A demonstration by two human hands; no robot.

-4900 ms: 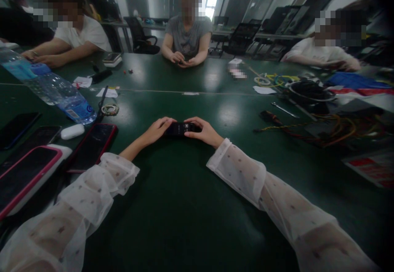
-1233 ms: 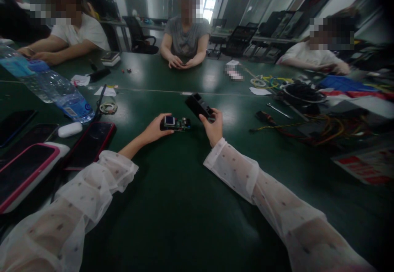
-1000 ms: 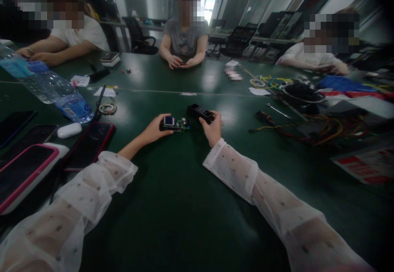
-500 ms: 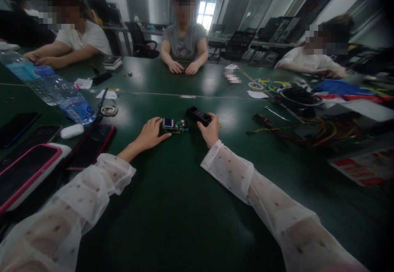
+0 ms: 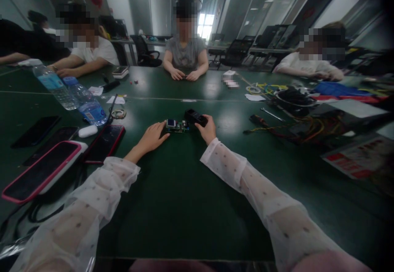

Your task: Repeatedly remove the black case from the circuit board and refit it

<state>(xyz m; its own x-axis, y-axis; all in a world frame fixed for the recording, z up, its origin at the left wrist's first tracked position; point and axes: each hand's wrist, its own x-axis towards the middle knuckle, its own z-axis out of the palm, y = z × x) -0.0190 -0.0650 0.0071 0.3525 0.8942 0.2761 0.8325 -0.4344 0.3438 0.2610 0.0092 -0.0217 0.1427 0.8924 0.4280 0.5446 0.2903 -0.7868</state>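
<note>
Well, right hand point(image 5: 207, 130) grips boxy casing point(image 5: 194, 117), seemingly plastic, near circuit board point(image 5: 177, 127).

It looks like an office workshop. A circuit board point(image 5: 177, 126) and wires point(image 5: 295, 130) lie on the green table point(image 5: 184, 202), with desk chairs point(image 5: 235, 53) and glass walls point(image 5: 163, 7) behind it.

One head-worn camera looks forward and down from the near side of the broad dark green table point(image 5: 184, 206), above its near edge. The wide view takes in sheer white dotted sleeves point(image 5: 264, 198) closest, the left bare hand point(image 5: 150, 136) and right bare hand point(image 5: 208, 129) farther off, centrally, and tall grey glass partitions point(image 5: 138, 7) at the far side.
</note>
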